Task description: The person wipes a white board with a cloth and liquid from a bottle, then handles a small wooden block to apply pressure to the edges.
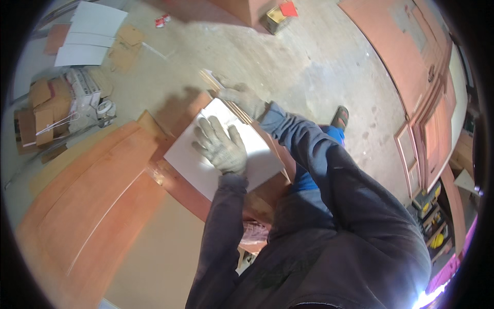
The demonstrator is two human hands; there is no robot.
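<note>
My left hand (222, 148), in a pale knit work glove, lies flat with fingers spread on a white panel (262, 162). A bright patch of light falls across the panel. Beyond its far right edge, my right hand (245, 98), gloved alike, curls over several thin layered wood strips (210, 80). Its fingers partly hide them, and their free ends stick out past the hand. Under the white panel is a reddish-brown wooden surface (181, 179).
Large reddish wood panels (96, 193) lie to the left, with cardboard boxes (50, 96) behind. White sheets (87, 34) rest on the concrete floor (308, 77). A metal can (276, 19) stands ahead. Wooden doors (436, 135) and a tool shelf (436, 220) are at right.
</note>
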